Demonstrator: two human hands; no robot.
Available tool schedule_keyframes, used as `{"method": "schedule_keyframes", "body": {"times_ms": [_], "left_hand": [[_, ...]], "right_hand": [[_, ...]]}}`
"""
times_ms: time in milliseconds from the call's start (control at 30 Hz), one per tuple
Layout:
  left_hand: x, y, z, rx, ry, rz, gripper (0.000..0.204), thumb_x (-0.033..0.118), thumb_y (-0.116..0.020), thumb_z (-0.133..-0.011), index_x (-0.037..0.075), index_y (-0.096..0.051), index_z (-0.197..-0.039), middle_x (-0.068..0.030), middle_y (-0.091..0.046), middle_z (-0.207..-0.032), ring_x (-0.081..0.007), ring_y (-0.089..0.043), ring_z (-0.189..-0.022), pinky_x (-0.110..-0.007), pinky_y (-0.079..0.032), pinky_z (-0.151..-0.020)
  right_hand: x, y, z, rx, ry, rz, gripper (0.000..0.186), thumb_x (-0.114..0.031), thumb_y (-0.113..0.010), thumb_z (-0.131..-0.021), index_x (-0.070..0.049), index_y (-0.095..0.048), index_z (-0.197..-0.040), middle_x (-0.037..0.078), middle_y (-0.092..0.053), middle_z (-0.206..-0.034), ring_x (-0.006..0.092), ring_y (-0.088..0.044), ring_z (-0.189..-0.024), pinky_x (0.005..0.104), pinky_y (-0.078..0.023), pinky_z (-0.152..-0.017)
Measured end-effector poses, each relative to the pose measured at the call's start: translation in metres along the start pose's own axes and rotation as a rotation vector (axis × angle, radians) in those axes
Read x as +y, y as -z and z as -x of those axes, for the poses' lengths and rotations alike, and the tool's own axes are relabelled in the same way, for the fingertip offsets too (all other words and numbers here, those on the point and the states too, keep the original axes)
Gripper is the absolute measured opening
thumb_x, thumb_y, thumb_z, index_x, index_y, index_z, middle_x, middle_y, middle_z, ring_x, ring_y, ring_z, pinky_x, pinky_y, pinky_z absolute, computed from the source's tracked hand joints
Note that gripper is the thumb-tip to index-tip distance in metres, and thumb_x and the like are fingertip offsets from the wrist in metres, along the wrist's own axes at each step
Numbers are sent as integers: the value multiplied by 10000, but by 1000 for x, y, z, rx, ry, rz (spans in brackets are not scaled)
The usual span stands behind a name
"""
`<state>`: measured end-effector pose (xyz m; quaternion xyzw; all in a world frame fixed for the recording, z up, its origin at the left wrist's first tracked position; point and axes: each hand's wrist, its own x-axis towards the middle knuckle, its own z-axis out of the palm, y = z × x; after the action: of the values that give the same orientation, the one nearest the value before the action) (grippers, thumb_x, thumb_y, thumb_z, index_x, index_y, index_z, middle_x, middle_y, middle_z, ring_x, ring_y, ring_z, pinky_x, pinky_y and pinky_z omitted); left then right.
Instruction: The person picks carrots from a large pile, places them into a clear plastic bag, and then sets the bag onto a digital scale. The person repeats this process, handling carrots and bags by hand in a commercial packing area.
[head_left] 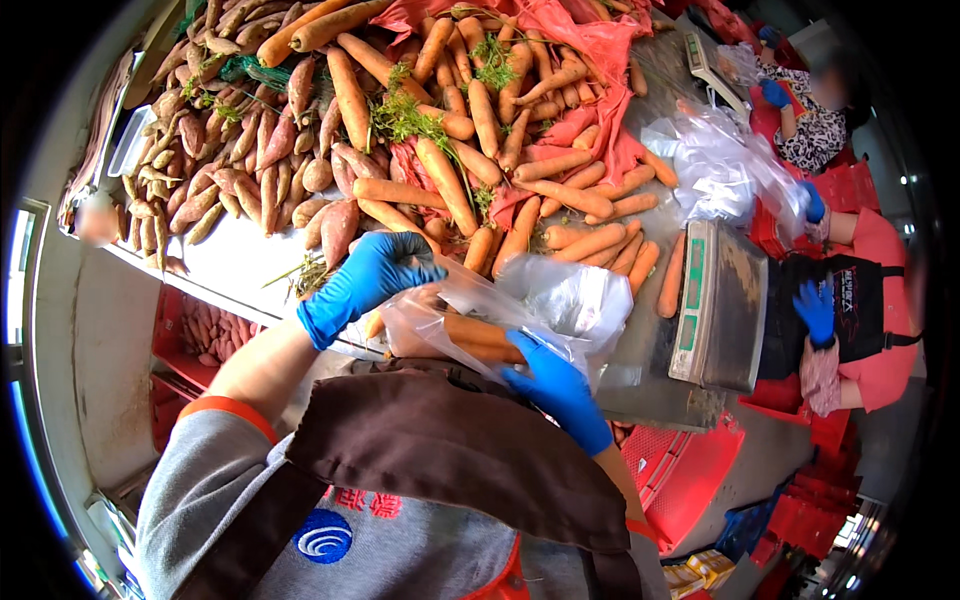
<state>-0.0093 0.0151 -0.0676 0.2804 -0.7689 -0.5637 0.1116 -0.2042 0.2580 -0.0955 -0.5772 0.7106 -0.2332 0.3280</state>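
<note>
Blue-gloved fingers [410, 262] of the left hand [375, 275] curl closed on the upper edge of a clear plastic bag [470, 325], pinching the film. Right hand [555, 385], also in a blue glove, closes its fingers on the bag's lower side, gripping from beneath. Bag contents: several carrots [480, 340], lying lengthwise, seen through the film. Bag position: held between both hands, above the near edge of the counter [230, 265], in front of a brown apron [450, 450].

Beyond the bag: loose carrot heap [520, 170] on red sacking [590, 45], some with green tops. Left of it: sweet potato pile [250, 160]. Right of the bag: grey weighing scale [720, 305], with one carrot just beside it. Further right: a heap of clear bags [715, 165] and another person in a red top [880, 300] wearing blue gloves.
</note>
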Motion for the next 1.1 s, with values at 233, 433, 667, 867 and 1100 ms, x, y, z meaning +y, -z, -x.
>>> {"method": "schedule_keyframes", "body": {"times_ms": [233, 433, 667, 867, 1100], "left_hand": [[7, 5, 13, -241, -100, -817, 494, 387, -727, -685, 84, -579, -1046, -166, -637, -825, -327, -623, -741, -398, -493, -661], [-25, 9, 35, -152, -86, -918, 456, 303, -677, -701, 125, -556, -1103, -134, -638, -792, -326, -622, -701, -422, -491, -611], [-30, 13, 66, -102, 329, -31, 377, 144, -658, -807, 42, -570, -1159, -89, -644, -730, -138, -633, -628, -281, -508, -618], [27, 14, 62, 15, 212, 453, 337, 130, -561, -866, -7, -538, -1173, -42, -623, -824, -70, -556, -625, -208, -462, -583], [46, 45, 50, 210, -95, 751, 443, 248, -650, -804, -51, -548, -1115, -114, -641, -1027, -81, -541, -589, -194, -440, -537]], "right_hand": [[-47, 52, -11, 606, 170, 691, 551, -305, -672, -744, -124, -525, -1243, 139, -559, -1130, 299, -570, -944, 367, -469, -789], [48, 26, 4, 275, -392, -146, 500, -177, -685, -744, -15, -525, -1189, 114, -634, -857, 228, -598, -748, 326, -480, -721], [3, 14, 12, 561, -264, -710, 287, -25, -556, -834, -28, -578, -1120, 75, -616, -881, 126, -586, -836, 256, -473, -775], [1, 31, 20, 507, -322, -900, 176, -58, -523, -820, 10, -603, -961, 110, -589, -800, 166, -576, -746, 296, -474, -701], [-93, 118, 20, 130, 376, -1434, 393, -184, -533, -842, 93, -528, -1121, 194, -572, -949, 270, -554, -753, 416, -449, -741]]}}
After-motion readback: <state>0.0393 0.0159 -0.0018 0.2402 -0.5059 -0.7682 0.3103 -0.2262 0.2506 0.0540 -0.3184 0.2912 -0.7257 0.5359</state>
